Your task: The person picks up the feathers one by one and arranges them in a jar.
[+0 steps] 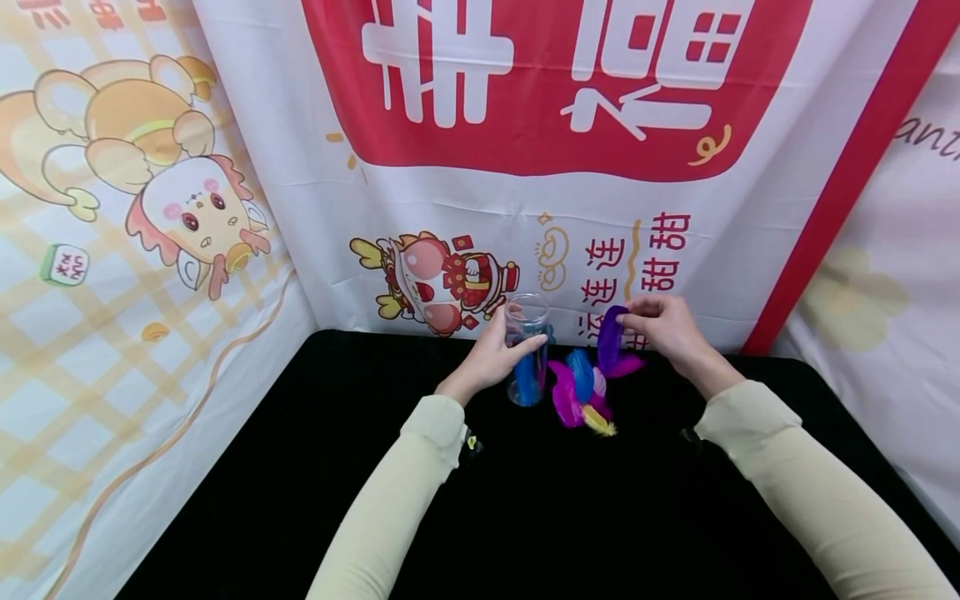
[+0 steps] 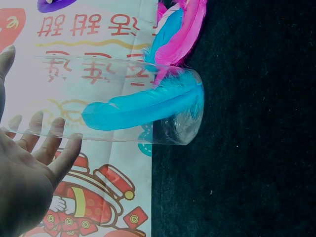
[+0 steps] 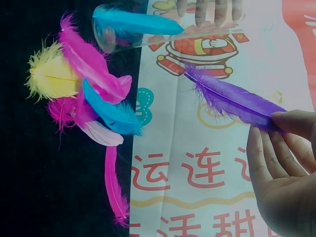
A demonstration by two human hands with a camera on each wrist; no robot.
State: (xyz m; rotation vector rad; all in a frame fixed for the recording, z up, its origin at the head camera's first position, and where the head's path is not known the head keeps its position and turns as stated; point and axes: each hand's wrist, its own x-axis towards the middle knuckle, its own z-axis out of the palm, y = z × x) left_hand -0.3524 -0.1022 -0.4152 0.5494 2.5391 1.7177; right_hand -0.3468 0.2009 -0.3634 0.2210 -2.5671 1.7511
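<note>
My left hand (image 1: 491, 350) grips a clear cylindrical jar (image 1: 528, 310) near its open top, fingers and thumb around the wall. Inside the jar a blue feather (image 2: 143, 106) stands on end, close to the bottom. With thumb and fingertips, my right hand (image 3: 289, 168) pinches a purple feather (image 3: 237, 101) by one end, to the right of the jar. Below the purple feather a loose pile lies on the black table, with magenta feathers (image 3: 91, 61), another blue feather (image 3: 111, 111), a pale pink feather (image 3: 100, 133) and a yellow feather (image 3: 52, 74).
The black table (image 1: 555, 517) ends at a white cloth backdrop (image 1: 450, 200) with red print, just behind the jar and the feathers. A patterned cloth (image 1: 112, 333) hangs along the left side, and a paler one (image 1: 885, 400) along the right.
</note>
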